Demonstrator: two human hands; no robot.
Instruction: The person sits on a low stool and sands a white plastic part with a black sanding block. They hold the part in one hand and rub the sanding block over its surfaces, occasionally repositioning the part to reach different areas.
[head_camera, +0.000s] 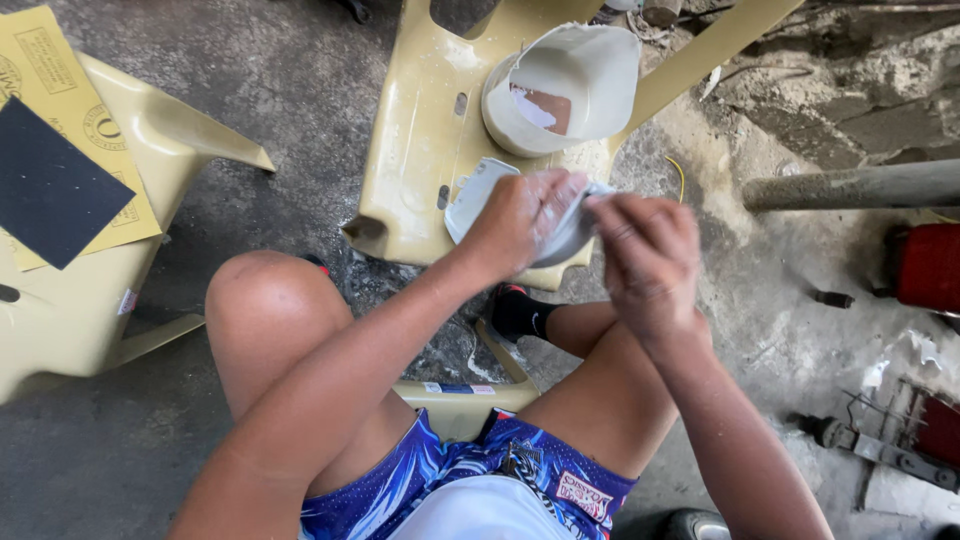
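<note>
Left hand (520, 220): gripping a pale plate (475, 195) (putty-smeared) over the stool's (420, 130) front edge.
Right hand (645, 255): fingers pinched at the plate's rim.

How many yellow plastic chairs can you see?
3. One chair lies in front holding the cut white container; another chair at left carries sandpaper sheets; a third chair sits under the person. More may be hidden.

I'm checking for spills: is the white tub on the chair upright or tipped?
Tipped: the white tub leans on the chair, its mouth facing the camera.
</note>
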